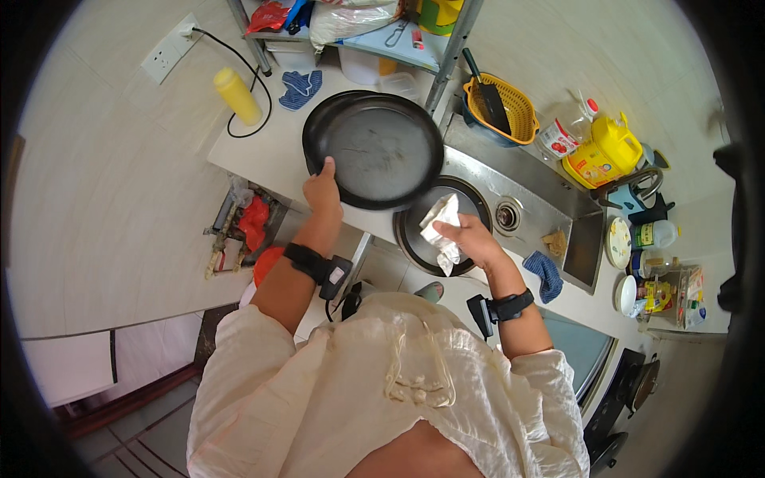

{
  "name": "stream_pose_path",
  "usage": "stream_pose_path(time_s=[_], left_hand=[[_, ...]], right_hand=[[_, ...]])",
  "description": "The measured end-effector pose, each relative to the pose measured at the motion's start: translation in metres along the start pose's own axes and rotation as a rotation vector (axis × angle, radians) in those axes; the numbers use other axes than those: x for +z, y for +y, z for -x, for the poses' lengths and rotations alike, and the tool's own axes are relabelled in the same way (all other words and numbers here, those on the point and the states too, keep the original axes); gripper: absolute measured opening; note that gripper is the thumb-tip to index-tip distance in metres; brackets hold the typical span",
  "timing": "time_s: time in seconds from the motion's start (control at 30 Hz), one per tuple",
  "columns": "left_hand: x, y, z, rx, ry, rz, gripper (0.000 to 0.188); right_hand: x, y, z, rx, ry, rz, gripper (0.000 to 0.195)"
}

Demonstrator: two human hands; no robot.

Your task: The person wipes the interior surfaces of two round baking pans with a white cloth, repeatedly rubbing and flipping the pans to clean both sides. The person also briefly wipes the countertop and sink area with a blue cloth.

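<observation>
My left hand grips the near left rim of a dark round pan, its thumb over the edge. That pan is above the counter, and the dark rim of another round piece shows just behind it. In my right hand is a crumpled white cloth or paper wipe, held over a second dark round pan. The second pan lies at the near edge of the sink, partly over its rim. Part of it is hidden by the wipe and my right hand.
Blue striped cloths lie on the counter, one at the back and one right of my right hand. A yellow squeeze bottle stands at left. Behind the sink are a yellow basket with a cleaver and a yellow jug.
</observation>
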State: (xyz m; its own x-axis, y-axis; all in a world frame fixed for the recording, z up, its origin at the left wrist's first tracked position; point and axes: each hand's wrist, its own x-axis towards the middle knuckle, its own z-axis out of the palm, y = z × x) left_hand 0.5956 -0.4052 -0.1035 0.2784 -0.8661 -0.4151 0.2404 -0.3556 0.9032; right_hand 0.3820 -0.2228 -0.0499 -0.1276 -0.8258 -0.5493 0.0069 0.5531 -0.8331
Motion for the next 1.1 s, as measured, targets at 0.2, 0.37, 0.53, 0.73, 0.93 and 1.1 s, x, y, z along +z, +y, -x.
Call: stream_pose_path(time_s=[0.2, 0.37, 0.53, 0.73, 0.93, 1.1], left_hand=[[-0.005, 0.011, -0.036, -0.075, 0.047, 0.042, 0.040], [0.000, 0.002, -0.051, -0.053, 0.058, -0.051, 0.041], [-0.003, -0.027, -0.081, 0.283, 0.055, -0.440, 0.062], [-0.001, -0.009, -0.016, 0.873, 0.097, -0.734, 0.053], [0.018, -0.101, 0.025, 0.357, -0.856, -0.962, 0.034], [0.024, -0.149, 0.040, 0.633, -0.649, -1.281, 0.047]], right_hand=[[-0.016, 0.005, 0.006, -0.164, 0.076, 0.180, 0.035], [-0.023, 0.022, 0.000, -0.227, 0.175, 0.026, 0.034], [-0.043, 0.053, -0.004, -0.357, 0.319, 0.146, 0.024], [-0.074, 0.098, -0.012, -0.263, 0.593, 0.480, 0.026], [-0.063, 0.099, -0.032, -0.383, 0.936, 1.070, 0.020], [-0.069, 0.145, -0.064, -0.276, 0.868, 1.168, 0.012]])
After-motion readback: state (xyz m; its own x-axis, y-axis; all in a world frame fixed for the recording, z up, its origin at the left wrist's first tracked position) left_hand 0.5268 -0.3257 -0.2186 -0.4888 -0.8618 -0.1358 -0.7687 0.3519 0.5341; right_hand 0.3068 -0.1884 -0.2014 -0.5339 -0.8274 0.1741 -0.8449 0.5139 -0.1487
